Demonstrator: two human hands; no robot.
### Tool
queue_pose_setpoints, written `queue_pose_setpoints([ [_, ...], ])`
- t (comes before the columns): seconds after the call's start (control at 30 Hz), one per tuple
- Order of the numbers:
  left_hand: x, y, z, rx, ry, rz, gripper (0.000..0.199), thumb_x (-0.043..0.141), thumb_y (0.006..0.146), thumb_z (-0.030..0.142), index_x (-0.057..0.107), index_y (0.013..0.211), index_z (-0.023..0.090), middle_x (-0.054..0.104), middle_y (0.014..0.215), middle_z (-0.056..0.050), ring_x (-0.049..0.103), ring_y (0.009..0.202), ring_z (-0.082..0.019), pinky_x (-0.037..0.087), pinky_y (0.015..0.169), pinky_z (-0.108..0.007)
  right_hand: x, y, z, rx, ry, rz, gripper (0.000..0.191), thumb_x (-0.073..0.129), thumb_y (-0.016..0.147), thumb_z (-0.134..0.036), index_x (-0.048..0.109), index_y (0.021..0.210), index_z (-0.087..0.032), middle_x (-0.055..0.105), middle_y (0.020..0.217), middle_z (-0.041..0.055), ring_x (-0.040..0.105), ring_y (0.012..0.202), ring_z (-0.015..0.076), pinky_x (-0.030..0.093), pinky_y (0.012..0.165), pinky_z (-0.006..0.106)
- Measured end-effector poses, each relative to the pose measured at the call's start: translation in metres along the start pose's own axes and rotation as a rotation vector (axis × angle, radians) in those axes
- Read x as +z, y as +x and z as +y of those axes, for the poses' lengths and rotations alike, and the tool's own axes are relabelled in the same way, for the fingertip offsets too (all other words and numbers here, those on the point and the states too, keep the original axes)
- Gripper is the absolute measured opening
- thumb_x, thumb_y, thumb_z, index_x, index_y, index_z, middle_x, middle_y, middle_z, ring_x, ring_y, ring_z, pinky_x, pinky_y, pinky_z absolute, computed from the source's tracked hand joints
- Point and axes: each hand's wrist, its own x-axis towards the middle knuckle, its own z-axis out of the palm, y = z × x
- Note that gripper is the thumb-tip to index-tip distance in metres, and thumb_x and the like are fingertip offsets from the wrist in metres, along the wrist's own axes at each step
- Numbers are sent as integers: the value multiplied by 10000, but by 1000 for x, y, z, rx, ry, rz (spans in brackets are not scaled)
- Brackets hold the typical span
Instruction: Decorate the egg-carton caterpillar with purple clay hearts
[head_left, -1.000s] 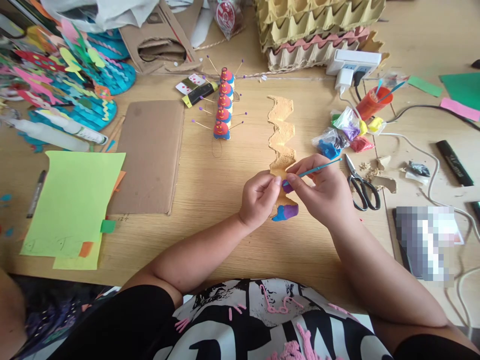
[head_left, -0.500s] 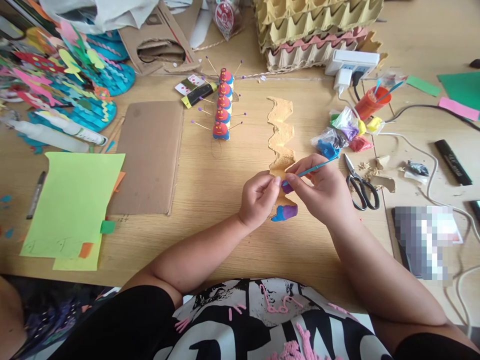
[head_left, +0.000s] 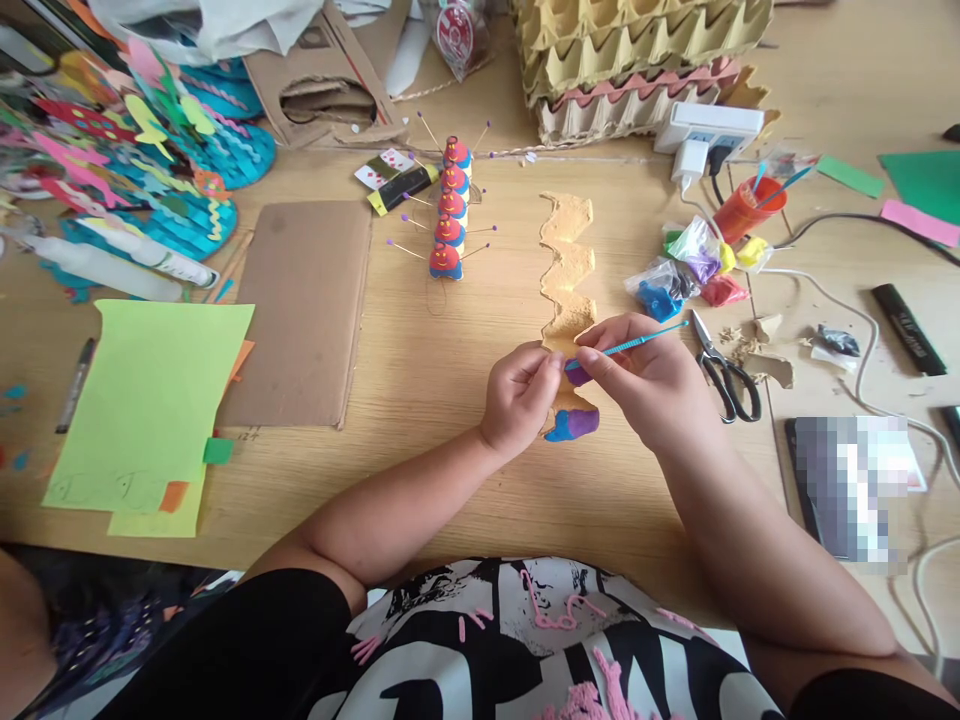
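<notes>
A strip cut from an egg carton (head_left: 568, 262) lies lengthwise in front of me, its far cups bare and tan. Purple and blue clay (head_left: 574, 424) covers the cup nearest me. My left hand (head_left: 523, 392) is closed, thumb and forefinger pinching the strip's left edge. Between the fingers of my right hand (head_left: 637, 375) is a thin blue clay tool (head_left: 637, 341), its working end at a purple-covered cup (head_left: 577, 375). My fingers partly hide that cup. Further left stands a finished-looking caterpillar (head_left: 448, 230) with red faces and pin-like feelers.
Scissors (head_left: 724, 375) and carton scraps lie right of my right hand, with bagged clay (head_left: 660, 298) and an orange cup (head_left: 746, 208) behind. Egg trays (head_left: 637, 60) are stacked at the back. Cardboard (head_left: 304, 315) and green paper (head_left: 150, 400) lie left. A cable (head_left: 862, 370) runs along the right.
The clay tool in my right hand has tipped slightly, its free end a little lower. My left hand keeps its pinch on the strip. The whole view has shifted slightly.
</notes>
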Motion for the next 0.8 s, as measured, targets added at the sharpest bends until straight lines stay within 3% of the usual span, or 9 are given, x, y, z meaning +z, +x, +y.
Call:
queue_pose_setpoints([
  [0.57,0,-1,3,51,11,1,652,616,1038,670,471,602,207,492,639,6,467,632,-130,409,630,-311,5,-2,-2,-84,-122,108,409,873,899,-579,643,806,-254,766,857,19,734,741,197,626,788,416],
  [0.8,0,-1,3,113,29,-6,598,609,1066,574,449,618,211,464,637,15,459,625,-129,399,616,-304,5,0,-1,-99,-136,110,270,833,916,-386,628,799,-256,760,853,20,721,752,199,607,766,408],
])
